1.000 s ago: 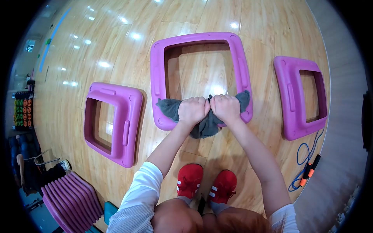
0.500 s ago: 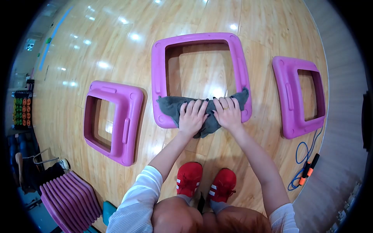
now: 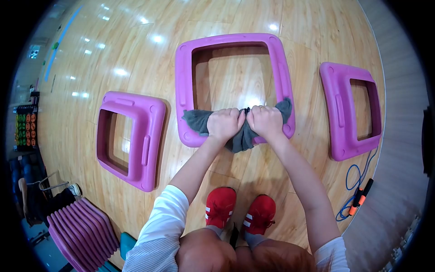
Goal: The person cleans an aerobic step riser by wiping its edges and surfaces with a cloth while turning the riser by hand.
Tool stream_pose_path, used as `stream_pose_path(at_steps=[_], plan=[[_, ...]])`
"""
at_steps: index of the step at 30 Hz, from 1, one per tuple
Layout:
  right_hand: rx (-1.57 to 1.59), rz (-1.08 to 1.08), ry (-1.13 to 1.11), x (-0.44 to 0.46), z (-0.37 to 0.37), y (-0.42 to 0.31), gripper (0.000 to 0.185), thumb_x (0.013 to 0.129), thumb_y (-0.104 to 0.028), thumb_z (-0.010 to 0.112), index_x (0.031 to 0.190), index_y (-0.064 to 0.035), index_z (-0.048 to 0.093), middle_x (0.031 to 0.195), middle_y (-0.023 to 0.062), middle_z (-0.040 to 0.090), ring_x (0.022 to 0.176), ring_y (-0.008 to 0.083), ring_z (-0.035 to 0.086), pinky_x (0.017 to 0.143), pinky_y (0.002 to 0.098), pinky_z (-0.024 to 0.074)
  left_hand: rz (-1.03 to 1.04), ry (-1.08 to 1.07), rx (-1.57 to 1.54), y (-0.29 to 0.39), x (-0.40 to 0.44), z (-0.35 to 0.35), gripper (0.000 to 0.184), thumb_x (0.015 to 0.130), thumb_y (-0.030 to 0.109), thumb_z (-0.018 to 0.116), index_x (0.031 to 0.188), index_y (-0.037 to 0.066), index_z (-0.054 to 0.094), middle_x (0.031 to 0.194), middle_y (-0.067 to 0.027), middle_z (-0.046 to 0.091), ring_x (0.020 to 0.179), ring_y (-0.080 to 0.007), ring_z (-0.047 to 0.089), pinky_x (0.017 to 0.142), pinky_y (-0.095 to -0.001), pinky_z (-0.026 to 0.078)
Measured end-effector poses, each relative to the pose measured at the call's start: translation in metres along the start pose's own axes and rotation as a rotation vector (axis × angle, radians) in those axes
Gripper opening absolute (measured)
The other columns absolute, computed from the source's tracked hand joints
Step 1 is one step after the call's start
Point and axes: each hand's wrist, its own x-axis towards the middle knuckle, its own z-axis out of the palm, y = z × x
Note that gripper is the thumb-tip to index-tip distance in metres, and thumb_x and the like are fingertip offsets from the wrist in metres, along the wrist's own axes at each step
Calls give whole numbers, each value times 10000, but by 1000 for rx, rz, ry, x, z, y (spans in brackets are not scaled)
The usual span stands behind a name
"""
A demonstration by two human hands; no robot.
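A dark grey cloth (image 3: 242, 138) lies bunched over the near side of the middle pink frame (image 3: 183, 81), which rests on the wooden floor. My left hand (image 3: 224, 123) is closed on the cloth, its fingers curled under. Right beside it my right hand (image 3: 264, 120) also grips the cloth in a fist, the two thumbs nearly touching. One end of the cloth spreads over the frame's near left corner, the other over the right side, and a fold hangs toward me.
Smaller pink frames lie to the left (image 3: 155, 131) and right (image 3: 336, 113). A blue rope with black and orange handles (image 3: 361, 198) is at the right. Pink stacked pieces (image 3: 84, 233) stand at lower left, near another person's shoe (image 3: 74, 189). My red shoes (image 3: 220, 206) are below.
Half a second ago both hands had their fingers spread flat on the cloth. Now they are curled into fists around it, and the cloth is bunched up between them.
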Motion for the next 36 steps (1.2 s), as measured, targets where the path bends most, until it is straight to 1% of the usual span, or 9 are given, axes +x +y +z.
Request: stream_pose_path(at_steps=[4, 6, 8, 14, 19, 24, 27, 33, 36], plan=[[3, 31, -135, -5, -10, -4, 152, 717, -220, 613, 708, -95, 527, 762, 69, 598, 722, 228, 584, 658, 354, 460, 41, 9, -35, -1, -7, 0, 191, 750, 268, 605, 806, 86, 586, 807, -61, 634, 783, -214, 620, 725, -358, 471], [17, 15, -150, -12, -13, -4, 155, 713, -212, 614, 766, -81, 551, 871, 93, 616, 816, 241, 584, 742, 369, 461, 211, 279, -27, -3, -13, 3, 347, 748, 255, 594, 1034, 59, 582, 1055, -97, 614, 1006, -243, 572, 869, -398, 422], [70, -39, -78, -24, -13, -5, 352, 713, -219, 619, 1020, -53, 573, 1133, 128, 552, 1041, 283, 510, 921, 433, 388, 206, 241, -17, -3, -28, 6, 424, 750, 245, 584, 1126, 52, 540, 1162, -110, 559, 1098, -257, 513, 925, -425, 375], [5, -13, -85, -54, -19, -18, 601, 720, -249, 630, 1266, -55, 469, 1325, 109, 439, 1223, 297, 396, 1023, 496, 290, 154, 161, 56, 3, -64, 10, 514, 783, 241, 541, 1259, 54, 489, 1336, -120, 456, 1268, -256, 393, 1050, -453, 254], [46, -41, -13, -36, -16, -12, 523, 690, -224, 637, 1163, -36, 514, 1138, 133, 512, 1095, 313, 464, 977, 481, 341, 214, 292, 104, -5, -50, 17, 493, 721, 213, 607, 1185, 68, 528, 1184, -76, 540, 1109, -231, 487, 956, -429, 322], [-4, -57, -57, -16, -11, -5, 186, 670, -216, 603, 779, -83, 532, 781, 79, 530, 737, 254, 521, 694, 381, 432, 211, 280, 74, -5, -26, 11, 298, 702, 201, 615, 982, 106, 579, 915, -24, 578, 844, -196, 527, 808, -379, 368], [-27, -36, 9, -4, -4, -5, 160, 694, -246, 589, 663, -107, 517, 682, 52, 563, 649, 224, 543, 624, 351, 452, 164, 221, 120, -5, -14, 12, 151, 705, 197, 605, 819, 113, 556, 822, -34, 590, 728, -200, 545, 716, -340, 410], [-4, 41, -24, 6, 1, -4, 178, 718, -219, 574, 584, -113, 523, 555, 41, 549, 536, 215, 560, 492, 335, 444, 83, 254, -62, -2, 7, 5, 242, 796, 207, 582, 598, 96, 499, 524, -77, 544, 456, -259, 553, 437, -396, 438], [-13, 74, -76, 1, -3, -8, 147, 720, -209, 585, 632, -103, 532, 641, 56, 581, 625, 222, 579, 564, 339, 453, 66, 187, -92, -2, -2, 4, 161, 770, 189, 610, 666, 91, 535, 607, -71, 582, 559, -248, 590, 535, -381, 464]])
